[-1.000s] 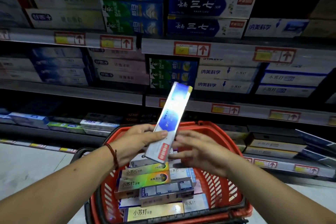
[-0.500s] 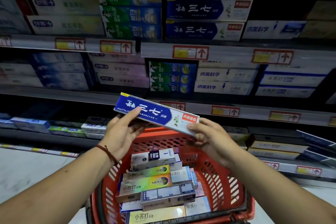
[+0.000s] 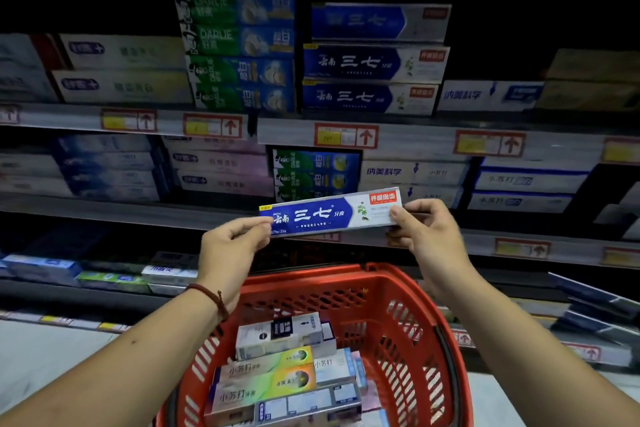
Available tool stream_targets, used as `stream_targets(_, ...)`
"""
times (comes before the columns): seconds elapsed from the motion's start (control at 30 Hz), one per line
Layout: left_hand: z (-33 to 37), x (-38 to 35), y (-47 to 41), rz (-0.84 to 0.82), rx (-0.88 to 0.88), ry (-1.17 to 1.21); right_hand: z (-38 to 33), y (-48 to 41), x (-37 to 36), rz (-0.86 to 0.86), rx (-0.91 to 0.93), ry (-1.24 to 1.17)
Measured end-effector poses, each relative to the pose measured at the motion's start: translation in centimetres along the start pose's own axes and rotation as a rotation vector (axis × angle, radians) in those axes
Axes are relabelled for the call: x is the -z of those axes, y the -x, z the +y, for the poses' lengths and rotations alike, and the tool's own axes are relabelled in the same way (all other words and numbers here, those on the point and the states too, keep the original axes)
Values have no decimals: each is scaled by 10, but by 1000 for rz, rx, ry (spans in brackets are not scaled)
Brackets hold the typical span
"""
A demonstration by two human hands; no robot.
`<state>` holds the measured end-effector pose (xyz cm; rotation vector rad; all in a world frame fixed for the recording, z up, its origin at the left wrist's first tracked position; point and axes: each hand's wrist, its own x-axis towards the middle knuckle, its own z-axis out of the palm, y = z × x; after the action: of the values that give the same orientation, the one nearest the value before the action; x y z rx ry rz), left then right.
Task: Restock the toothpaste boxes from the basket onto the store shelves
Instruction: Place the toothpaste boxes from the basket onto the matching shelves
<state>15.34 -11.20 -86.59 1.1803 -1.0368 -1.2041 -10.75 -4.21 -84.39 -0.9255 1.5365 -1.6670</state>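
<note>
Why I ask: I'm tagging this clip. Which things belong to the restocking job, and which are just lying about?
Job: blue toothpaste box, held at its ends by left hand and right hand; red basket; boxes in the basket; matching blue boxes on the shelf.
Just there: green Darlie boxes; price tags; wrist bracelet.

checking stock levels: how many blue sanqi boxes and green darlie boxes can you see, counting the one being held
shelved blue sanqi boxes: 3
held blue sanqi box: 1
upper green darlie boxes: 4
lower green darlie boxes: 3
total: 11
</note>
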Motion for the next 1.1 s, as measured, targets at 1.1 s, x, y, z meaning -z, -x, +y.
stream_targets(1.1,161,-116,-44,29,-375,71,-163,-65,29,113,433,335)
